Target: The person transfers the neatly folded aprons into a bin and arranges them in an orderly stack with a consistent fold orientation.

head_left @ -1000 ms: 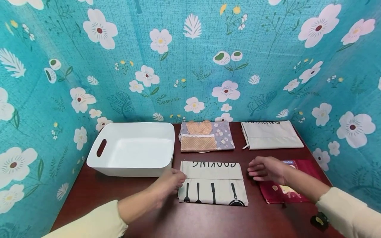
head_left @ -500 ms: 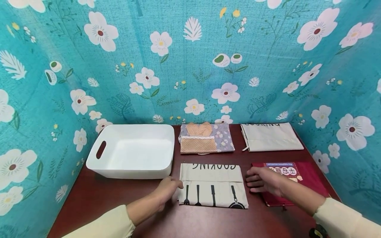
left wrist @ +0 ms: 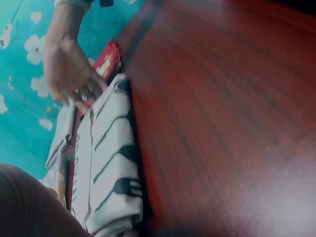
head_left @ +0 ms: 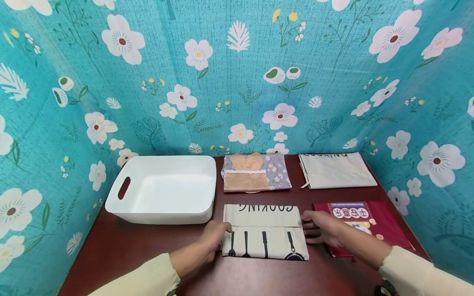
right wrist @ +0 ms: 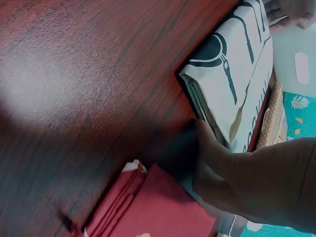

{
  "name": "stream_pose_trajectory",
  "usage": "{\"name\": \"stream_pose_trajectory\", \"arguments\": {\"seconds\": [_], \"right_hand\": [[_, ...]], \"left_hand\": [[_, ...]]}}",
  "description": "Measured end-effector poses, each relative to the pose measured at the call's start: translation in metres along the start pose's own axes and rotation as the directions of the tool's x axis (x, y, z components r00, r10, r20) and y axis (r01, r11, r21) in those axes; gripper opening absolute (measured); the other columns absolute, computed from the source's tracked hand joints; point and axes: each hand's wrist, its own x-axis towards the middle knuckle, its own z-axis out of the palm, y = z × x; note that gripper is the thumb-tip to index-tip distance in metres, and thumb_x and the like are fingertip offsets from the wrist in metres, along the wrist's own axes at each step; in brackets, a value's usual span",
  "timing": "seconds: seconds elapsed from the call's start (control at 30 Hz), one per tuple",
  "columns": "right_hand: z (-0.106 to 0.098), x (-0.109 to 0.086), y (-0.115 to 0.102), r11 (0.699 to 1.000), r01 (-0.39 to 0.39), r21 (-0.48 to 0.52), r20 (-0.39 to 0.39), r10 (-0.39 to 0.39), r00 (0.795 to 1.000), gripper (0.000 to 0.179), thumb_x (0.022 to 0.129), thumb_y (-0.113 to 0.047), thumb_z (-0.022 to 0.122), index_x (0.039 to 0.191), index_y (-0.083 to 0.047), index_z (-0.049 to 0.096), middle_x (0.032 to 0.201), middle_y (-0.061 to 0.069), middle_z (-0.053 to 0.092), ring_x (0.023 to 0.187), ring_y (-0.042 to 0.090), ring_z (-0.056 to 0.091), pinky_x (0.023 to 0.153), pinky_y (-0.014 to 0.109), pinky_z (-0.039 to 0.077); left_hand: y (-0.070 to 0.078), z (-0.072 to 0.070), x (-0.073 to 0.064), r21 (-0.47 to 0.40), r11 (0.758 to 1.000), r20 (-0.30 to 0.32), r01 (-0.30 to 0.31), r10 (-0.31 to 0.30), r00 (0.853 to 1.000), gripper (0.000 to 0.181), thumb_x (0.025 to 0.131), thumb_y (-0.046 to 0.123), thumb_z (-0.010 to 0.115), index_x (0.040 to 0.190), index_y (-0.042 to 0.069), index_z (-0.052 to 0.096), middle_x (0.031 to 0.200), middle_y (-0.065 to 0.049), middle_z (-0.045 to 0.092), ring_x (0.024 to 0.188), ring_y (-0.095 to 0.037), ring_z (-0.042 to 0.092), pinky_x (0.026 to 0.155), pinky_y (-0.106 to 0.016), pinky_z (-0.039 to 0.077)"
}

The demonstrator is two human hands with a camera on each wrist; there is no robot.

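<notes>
Folded cream cloth (head_left: 255,224), printed with dark utensils, lies flat on the table (head_left: 270,279) between left hand (head_left: 212,238) and right hand (head_left: 322,225). Left hand is at one end — thumb by the upper face, fingers partly hidden; cannot tell whether it has hold. Right hand is at the opposite end, fingers extended and slightly parted, gripping nothing. White tub (head_left: 159,218) just beyond left hand; floral cloth (head_left: 252,179) beyond the gap between hands; pale cloth (head_left: 337,174) beyond right hand; red cloth (head_left: 392,224) just right of it.
</notes>
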Motion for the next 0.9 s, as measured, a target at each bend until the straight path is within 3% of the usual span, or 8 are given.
{"name": "stream_pose_trajectory", "arguments": {"seconds": [0.13,0.37,0.47,0.67,0.9], "right_hand": [[0.006,0.001,0.002,1.000,-0.019,0.019,-0.044,0.020,0.999,0.023,0.087,-0.021,0.051,0.096,0.000,0.056,0.100,0.016,0.055,0.092,0.028,0.059,0.076,0.043,0.055],[0.013,0.006,0.004,1.000,-0.014,-0.014,-0.072,0.013,0.997,0.015,0.081,-0.018,0.057,0.087,-0.004,0.055,0.083,0.006,0.053,0.076,0.019,0.058,0.071,0.035,0.053],[0.013,0.009,0.006,0.999,0.002,-0.048,-0.022,-0.003,1.000,0.014,0.080,-0.016,0.058,0.086,-0.003,0.057,0.078,0.003,0.058,0.075,0.016,0.061,0.073,0.035,0.054],[0.018,0.007,0.010,0.996,0.039,-0.075,-0.003,-0.039,0.999,0.021,0.083,-0.009,0.061,0.096,0.007,0.058,0.090,0.010,0.066,0.081,0.019,0.063,0.074,0.040,0.055],[0.014,0.004,0.010,0.994,0.073,-0.086,0.030,-0.071,0.997,0.022,0.088,-0.008,0.062,0.100,0.006,0.050,0.088,0.012,0.067,0.079,0.020,0.065,0.073,0.043,0.056]], "left_hand": [[-0.004,-0.001,0.006,-0.091,0.994,0.075,0.063,-0.056,0.996,0.047,0.076,0.010,0.051,0.118,-0.008,0.041,0.105,-0.014,0.051,0.086,-0.021,0.059,0.073,-0.034,0.053],[-0.009,0.002,0.007,-0.143,0.986,0.126,0.083,-0.065,0.990,0.037,0.076,0.007,0.051,0.110,-0.005,0.046,0.100,-0.017,0.060,0.079,-0.019,0.062,0.070,-0.034,0.055],[-0.010,0.003,0.007,-0.153,0.985,0.130,0.084,-0.065,0.989,0.034,0.076,0.005,0.052,0.107,-0.007,0.048,0.099,-0.017,0.060,0.078,-0.019,0.062,0.070,-0.034,0.056],[-0.012,0.006,0.009,-0.135,0.990,0.121,0.038,-0.021,0.992,0.032,0.078,0.001,0.054,0.107,-0.013,0.050,0.099,-0.017,0.060,0.082,-0.019,0.060,0.075,-0.033,0.055],[-0.014,0.002,0.012,-0.126,0.992,0.140,0.026,-0.008,0.990,0.031,0.083,0.000,0.053,0.110,-0.014,0.052,0.095,-0.016,0.066,0.079,-0.017,0.064,0.075,-0.036,0.056]]}}
